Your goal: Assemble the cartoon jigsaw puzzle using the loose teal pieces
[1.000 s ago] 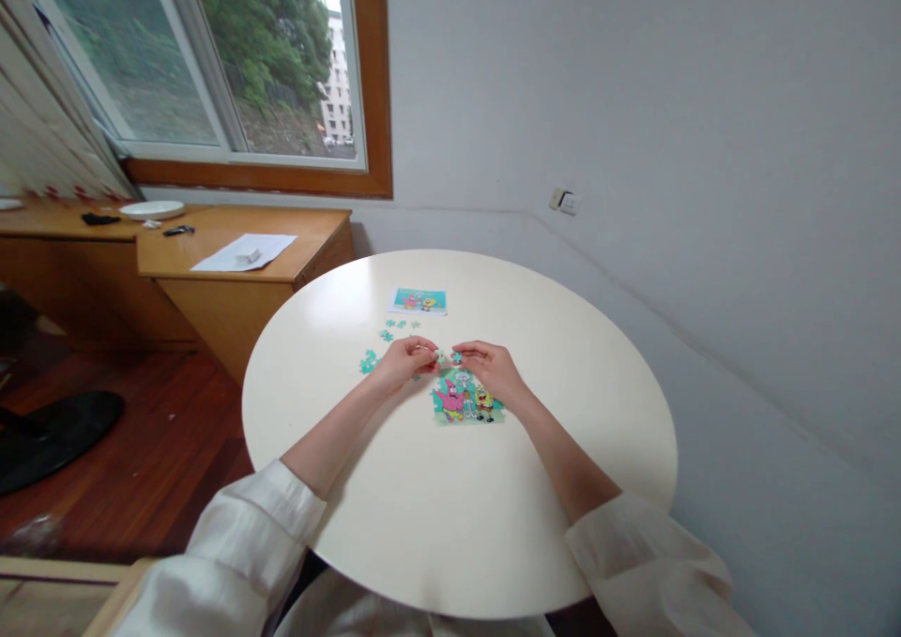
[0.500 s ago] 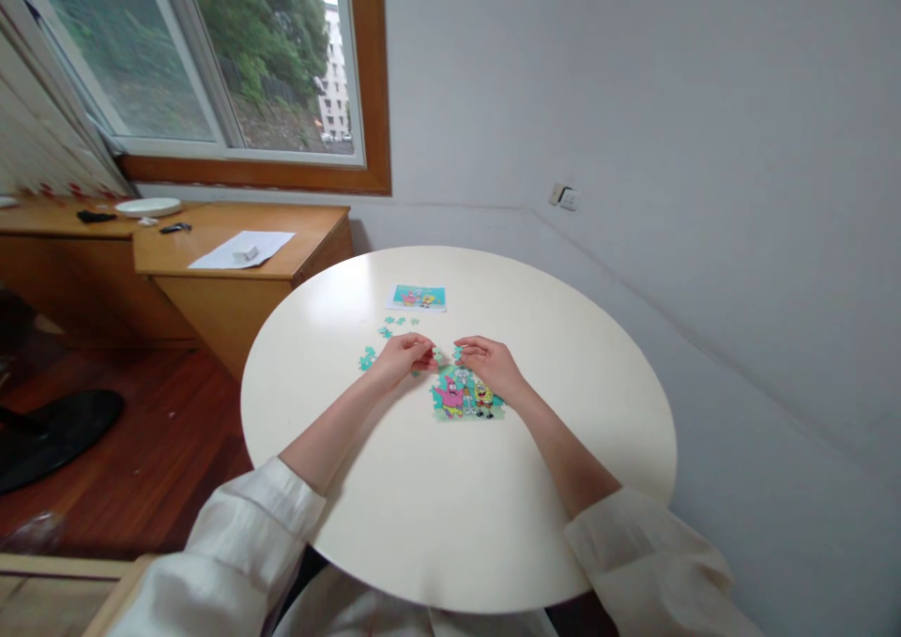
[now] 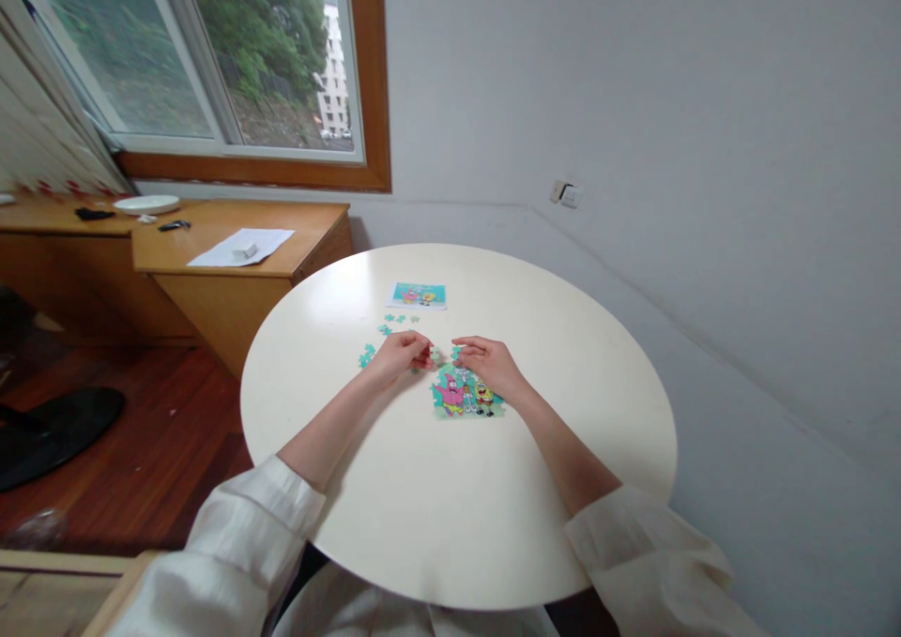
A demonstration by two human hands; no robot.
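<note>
A partly built cartoon jigsaw (image 3: 465,396) lies in the middle of the round cream table (image 3: 422,487). My left hand (image 3: 401,354) is curled at the jigsaw's upper left edge, fingertips pinched on a small pale puzzle piece (image 3: 437,356). My right hand (image 3: 489,363) rests at the jigsaw's top edge, fingers bent and pressed onto the pieces there. Several loose teal pieces (image 3: 367,356) lie just left of my left hand, and more pieces (image 3: 398,320) lie beyond it. A small reference picture (image 3: 418,295) lies farther back.
A wooden desk (image 3: 232,271) with a sheet of paper (image 3: 240,247) and a white plate (image 3: 146,204) stands at the left under the window (image 3: 211,65). A wall runs close along the table's right side. A black chair base (image 3: 49,431) sits on the wooden floor.
Both hands have stayed at the jigsaw's top edge, with only small finger movement around the pale piece. The view has shifted slightly.
</note>
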